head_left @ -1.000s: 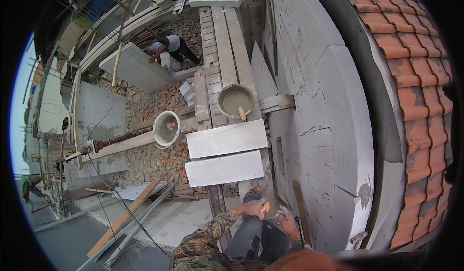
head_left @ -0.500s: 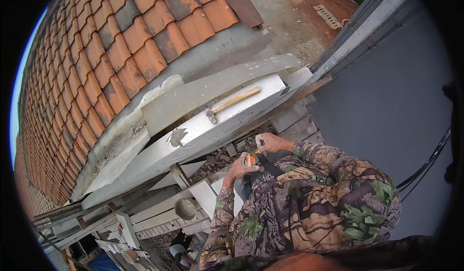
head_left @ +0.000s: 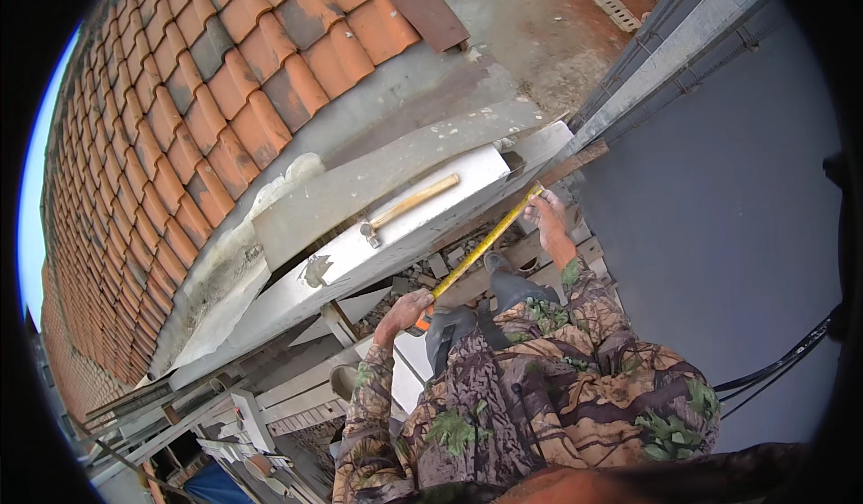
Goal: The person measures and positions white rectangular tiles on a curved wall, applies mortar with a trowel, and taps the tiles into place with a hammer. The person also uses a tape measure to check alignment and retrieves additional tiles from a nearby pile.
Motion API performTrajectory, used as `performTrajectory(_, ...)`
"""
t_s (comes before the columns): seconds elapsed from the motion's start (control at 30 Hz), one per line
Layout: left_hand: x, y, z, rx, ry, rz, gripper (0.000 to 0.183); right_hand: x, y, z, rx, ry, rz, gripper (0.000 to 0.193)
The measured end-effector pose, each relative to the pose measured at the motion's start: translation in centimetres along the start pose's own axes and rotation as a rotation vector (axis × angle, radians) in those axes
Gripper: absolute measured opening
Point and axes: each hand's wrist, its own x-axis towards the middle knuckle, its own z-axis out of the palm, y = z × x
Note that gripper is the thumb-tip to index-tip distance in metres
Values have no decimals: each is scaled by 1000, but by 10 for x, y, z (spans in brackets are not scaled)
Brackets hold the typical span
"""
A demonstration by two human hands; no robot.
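Note:
My left hand [head_left: 404,315] is closed around the orange case of a tape measure [head_left: 424,318], low in front of my body. From it the yellow blade [head_left: 485,244] runs out taut, slanting up to the right. My right hand [head_left: 549,220] pinches the blade near its far end, beside the end of a wooden board [head_left: 575,164]. Just beyond the blade lies a long white block wall [head_left: 346,257]. A hammer [head_left: 413,203] with a wooden handle rests on its top, along with a grey patch of mortar [head_left: 316,271].
Orange roof tiles [head_left: 216,117] rise on the left behind a grey flashing sheet [head_left: 395,161]. A smooth grey wall [head_left: 719,207] stands at right, with a metal post [head_left: 670,63] at its edge. Rubble [head_left: 440,263] and scaffold planks [head_left: 310,383] lie below.
The hands have moved apart, drawing the yellow blade out of the case. My right hand went up and right; my left moved slightly left. The view has shifted a little.

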Motion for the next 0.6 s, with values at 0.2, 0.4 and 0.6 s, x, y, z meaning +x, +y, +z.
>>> performTrajectory(0.2, 31, 32, -2, -116, 66, -197, 33, -19, 21, 34, -272, -92, 115, 22)
performTrajectory(0.4, 79, 57, -35, -126, 179, -335, 33, 46, 0, 43, -200, 122, -12, 26)
performTrajectory(0.6, 143, 71, -69, 312, 257, -252, 33, 94, -25, 37, -237, 279, 9, 24)
